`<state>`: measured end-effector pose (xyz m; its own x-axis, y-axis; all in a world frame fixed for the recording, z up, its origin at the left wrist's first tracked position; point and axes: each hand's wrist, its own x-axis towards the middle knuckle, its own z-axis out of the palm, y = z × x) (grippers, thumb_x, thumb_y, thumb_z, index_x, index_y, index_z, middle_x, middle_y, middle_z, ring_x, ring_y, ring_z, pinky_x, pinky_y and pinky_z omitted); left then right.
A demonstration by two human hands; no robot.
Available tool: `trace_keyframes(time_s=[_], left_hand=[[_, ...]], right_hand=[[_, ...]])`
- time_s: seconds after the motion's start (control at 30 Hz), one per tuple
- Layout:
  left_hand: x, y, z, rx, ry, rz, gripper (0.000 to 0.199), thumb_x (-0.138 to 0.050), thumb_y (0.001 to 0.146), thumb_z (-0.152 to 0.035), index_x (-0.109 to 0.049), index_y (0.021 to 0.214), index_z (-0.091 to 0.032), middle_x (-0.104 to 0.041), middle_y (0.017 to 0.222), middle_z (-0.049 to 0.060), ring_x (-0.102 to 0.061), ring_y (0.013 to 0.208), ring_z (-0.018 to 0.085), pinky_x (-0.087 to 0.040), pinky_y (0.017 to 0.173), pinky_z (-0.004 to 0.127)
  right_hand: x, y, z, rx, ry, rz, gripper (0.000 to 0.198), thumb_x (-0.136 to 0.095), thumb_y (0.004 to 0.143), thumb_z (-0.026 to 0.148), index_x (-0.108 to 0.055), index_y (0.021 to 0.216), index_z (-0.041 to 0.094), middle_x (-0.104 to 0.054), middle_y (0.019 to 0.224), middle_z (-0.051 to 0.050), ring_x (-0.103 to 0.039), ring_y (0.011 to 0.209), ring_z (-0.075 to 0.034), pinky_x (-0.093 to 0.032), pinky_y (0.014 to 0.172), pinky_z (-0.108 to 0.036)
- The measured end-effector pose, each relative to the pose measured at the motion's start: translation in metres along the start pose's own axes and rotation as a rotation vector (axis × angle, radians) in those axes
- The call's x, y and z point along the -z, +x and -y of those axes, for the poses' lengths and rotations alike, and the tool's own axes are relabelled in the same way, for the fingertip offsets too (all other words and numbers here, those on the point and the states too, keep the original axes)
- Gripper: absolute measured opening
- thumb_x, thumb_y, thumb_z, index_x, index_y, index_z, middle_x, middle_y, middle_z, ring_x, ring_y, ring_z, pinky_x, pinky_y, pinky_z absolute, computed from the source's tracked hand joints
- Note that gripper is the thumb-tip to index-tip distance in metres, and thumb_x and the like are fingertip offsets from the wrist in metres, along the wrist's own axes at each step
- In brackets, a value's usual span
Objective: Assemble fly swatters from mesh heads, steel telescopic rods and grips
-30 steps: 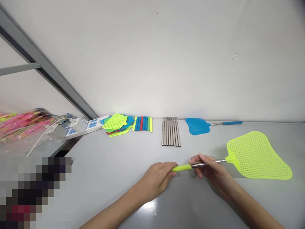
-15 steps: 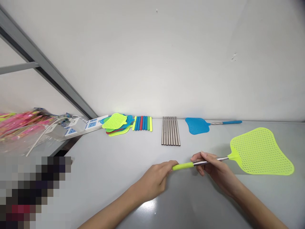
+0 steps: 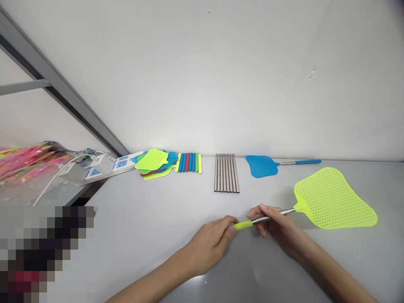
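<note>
A yellow-green fly swatter [image 3: 334, 200] is held between my hands above the grey table, its perforated head to the right. My left hand [image 3: 210, 242] is closed around the end of its yellow-green grip, fingers and thumb pinching it. Around the metal rod, my right hand [image 3: 276, 223] closes with thumb and fingers, just left of the swatter's head. Behind them, a blue fly swatter [image 3: 261, 166] lies near the wall. Several metal rods [image 3: 226, 173] rest side by side in a row at the middle.
Several coloured grips [image 3: 187, 163] lie in a row beside stacked swatter heads [image 3: 153, 160]. A white power strip [image 3: 124, 164] with plugs and cables stands at the left, next to bags of pink items [image 3: 30, 168]. The wall [image 3: 221, 97] bounds the table's back.
The yellow-green swatter has shifted left and slightly down at its grip end. My left hand now covers more of the grip, and my right hand has moved slightly left with the rod.
</note>
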<state>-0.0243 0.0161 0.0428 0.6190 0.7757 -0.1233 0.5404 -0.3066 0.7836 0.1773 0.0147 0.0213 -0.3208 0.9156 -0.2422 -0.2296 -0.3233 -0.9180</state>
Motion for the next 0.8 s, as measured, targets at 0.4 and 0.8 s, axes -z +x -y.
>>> trace_keyframes(time_s=[0.4, 0.8], left_hand=[[-0.011, -0.002, 0.002, 0.054, -0.088, 0.038, 0.031, -0.019, 0.089, -0.034, -0.041, 0.072, -0.019, -0.044, 0.064, -0.003, -0.041, 0.060, 0.011, -0.031, 0.057, 0.022], [-0.020, 0.001, 0.013, 0.161, -0.485, 0.000, 0.035, -0.026, 0.086, -0.043, -0.049, 0.086, -0.017, -0.036, 0.060, -0.004, -0.031, 0.052, 0.008, -0.026, 0.048, 0.020]], right_hand=[[-0.003, 0.002, -0.001, -0.006, 0.081, -0.060, 0.041, -0.029, 0.087, 0.041, -0.063, 0.087, 0.017, -0.042, 0.065, 0.001, -0.039, 0.057, -0.011, -0.034, 0.057, -0.024], [0.031, -0.001, 0.035, 0.371, 0.411, -0.324, 0.041, -0.031, 0.082, 0.051, -0.053, 0.107, 0.028, -0.051, 0.108, -0.004, -0.050, 0.092, -0.020, -0.048, 0.061, -0.027]])
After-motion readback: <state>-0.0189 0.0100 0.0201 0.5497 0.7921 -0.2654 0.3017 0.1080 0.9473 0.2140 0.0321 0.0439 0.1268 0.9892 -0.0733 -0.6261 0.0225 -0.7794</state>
